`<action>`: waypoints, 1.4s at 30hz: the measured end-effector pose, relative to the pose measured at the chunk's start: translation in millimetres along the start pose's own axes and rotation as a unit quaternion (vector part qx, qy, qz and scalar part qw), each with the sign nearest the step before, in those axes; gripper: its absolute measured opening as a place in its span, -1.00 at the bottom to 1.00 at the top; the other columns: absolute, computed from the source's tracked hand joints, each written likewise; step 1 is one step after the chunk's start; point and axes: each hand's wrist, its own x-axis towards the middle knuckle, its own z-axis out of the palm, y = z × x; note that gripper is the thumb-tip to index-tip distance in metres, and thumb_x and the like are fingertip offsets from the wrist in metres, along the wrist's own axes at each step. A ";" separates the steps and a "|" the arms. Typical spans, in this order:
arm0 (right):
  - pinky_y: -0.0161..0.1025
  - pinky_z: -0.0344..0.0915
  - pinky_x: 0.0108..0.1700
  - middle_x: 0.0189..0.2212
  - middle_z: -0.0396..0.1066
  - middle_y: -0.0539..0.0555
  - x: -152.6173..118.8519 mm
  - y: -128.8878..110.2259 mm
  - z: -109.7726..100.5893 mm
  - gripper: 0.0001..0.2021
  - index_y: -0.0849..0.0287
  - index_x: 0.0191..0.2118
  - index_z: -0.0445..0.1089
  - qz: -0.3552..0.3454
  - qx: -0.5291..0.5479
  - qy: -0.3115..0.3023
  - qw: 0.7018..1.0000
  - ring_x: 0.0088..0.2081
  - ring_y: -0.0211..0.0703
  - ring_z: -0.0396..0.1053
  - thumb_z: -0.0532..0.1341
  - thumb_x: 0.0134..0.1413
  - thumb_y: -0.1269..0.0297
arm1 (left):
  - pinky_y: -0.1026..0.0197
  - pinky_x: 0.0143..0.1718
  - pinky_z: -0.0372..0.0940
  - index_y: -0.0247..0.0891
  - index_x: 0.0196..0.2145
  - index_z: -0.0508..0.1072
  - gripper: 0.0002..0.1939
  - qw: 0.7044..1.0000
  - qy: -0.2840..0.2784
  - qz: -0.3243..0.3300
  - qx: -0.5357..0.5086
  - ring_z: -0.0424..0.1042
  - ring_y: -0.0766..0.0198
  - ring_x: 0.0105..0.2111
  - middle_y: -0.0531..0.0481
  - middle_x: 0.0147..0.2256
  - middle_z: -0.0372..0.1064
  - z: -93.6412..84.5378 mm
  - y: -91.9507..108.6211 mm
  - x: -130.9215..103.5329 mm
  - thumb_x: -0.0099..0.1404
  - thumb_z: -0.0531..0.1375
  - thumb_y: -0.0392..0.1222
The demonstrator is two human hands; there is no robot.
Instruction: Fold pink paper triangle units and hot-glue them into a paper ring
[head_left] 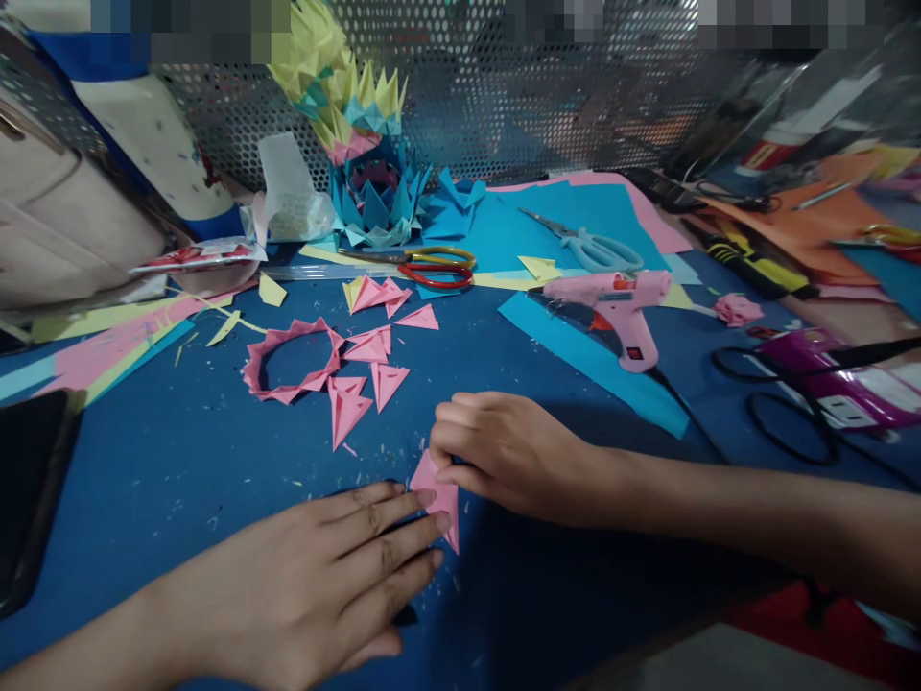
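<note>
A small folded pink paper piece (444, 501) lies on the blue tabletop between my hands. My left hand (309, 576) is stretched flat, and its fingertips rest on the paper's left and lower part. The fingers of my right hand (510, 451) are curled, with the thumb against the paper's upper right edge; the hand covers part of that edge. Just beyond are several folded pink triangles (349, 411) and a zigzag pink paper ring (288, 392).
A pink hot glue gun (623, 302) rests on a blue paper strip (597, 365), its cord trailing right. Behind lie red-and-yellow-handled scissors (438, 267), light-blue scissors (601, 251) and a folded-paper model (378, 192). A dark phone-like slab (35, 489) sits left, a purple power strip (827, 374) right.
</note>
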 end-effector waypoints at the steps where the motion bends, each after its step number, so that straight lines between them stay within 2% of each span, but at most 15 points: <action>1: -0.21 0.10 -0.27 -0.35 0.35 0.05 0.3 0.2 0.6 -0.86 0.21 -0.32 0.35 -0.003 -0.007 -0.001 1.000 -0.32 -0.13 0.22 0.16 0.31 0.34 | 0.06 0.17 0.29 -0.39 0.10 0.43 -0.61 1.000 0.001 0.001 0.001 0.43 0.08 0.09 -0.14 0.11 0.41 -0.2 -0.1 0.2 0.52 0.01 -0.10; 9: -0.18 0.05 -0.35 -0.35 0.35 0.04 -0.8 4.9 13.0 -0.89 0.19 -0.28 0.33 -0.052 -0.099 0.025 0.993 -0.35 -0.12 0.21 0.15 0.32 0.33 | 0.08 0.16 0.30 -0.38 0.11 0.42 -0.60 1.000 -0.009 0.009 0.012 0.42 0.09 0.10 -0.11 0.13 0.39 -2.5 -0.9 2.0 0.52 0.00 -0.09; 15: -0.17 0.03 -0.39 -0.35 0.36 0.06 -0.2 3.2 11.8 -0.90 0.18 -0.31 0.32 -0.068 -0.146 0.023 0.987 -0.36 -0.10 0.23 0.15 0.29 0.40 | 0.09 0.18 0.27 -0.38 0.16 0.38 -0.58 1.000 -0.017 0.010 0.019 0.40 0.10 0.12 -0.15 0.18 0.32 -0.5 -1.1 1.5 0.52 -0.01 -0.08; 21: -0.17 0.01 -0.40 -0.37 0.35 0.05 -1.0 1.2 10.8 -0.89 0.18 -0.32 0.32 -0.068 -0.154 0.030 0.985 -0.39 -0.13 0.21 0.15 0.29 0.40 | 0.11 0.22 0.21 -0.39 0.19 0.34 -0.56 1.000 -0.022 0.004 0.014 0.38 0.12 0.14 -0.16 0.17 0.35 1.4 -0.7 1.1 0.52 0.01 -0.07; 26: -0.17 -0.01 -0.42 -0.36 0.34 0.06 -1.6 0.3 9.0 -0.86 0.18 -0.30 0.33 -0.072 -0.160 0.019 0.984 -0.38 -0.11 0.23 0.10 0.33 0.37 | 0.11 0.24 0.19 -0.39 0.19 0.35 -0.56 1.000 -0.018 0.000 0.014 0.38 0.12 0.13 -0.15 0.16 0.36 2.0 0.0 1.0 0.51 0.01 -0.06; 32: -0.17 0.01 -0.40 -0.33 0.35 0.08 -1.5 0.2 5.2 -0.87 0.18 -0.30 0.33 -0.075 -0.158 0.002 0.985 -0.34 -0.10 0.26 0.15 0.32 0.32 | 0.09 0.21 0.20 -0.37 0.19 0.35 -0.57 1.000 -0.021 0.001 0.022 0.40 0.11 0.12 -0.13 0.16 0.37 2.6 0.3 1.7 0.52 -0.01 -0.07; 42: -0.18 0.05 -0.38 -0.30 0.38 0.11 -0.4 0.7 5.9 -0.84 0.21 -0.28 0.34 -0.073 -0.132 -0.003 0.989 -0.31 -0.10 0.27 0.14 0.33 0.27 | 0.09 0.25 0.15 -0.27 0.17 0.38 -0.59 0.999 -0.038 -0.003 -0.014 0.37 0.13 0.13 -0.01 0.16 0.37 -2.7 4.0 6.6 0.50 0.03 -0.04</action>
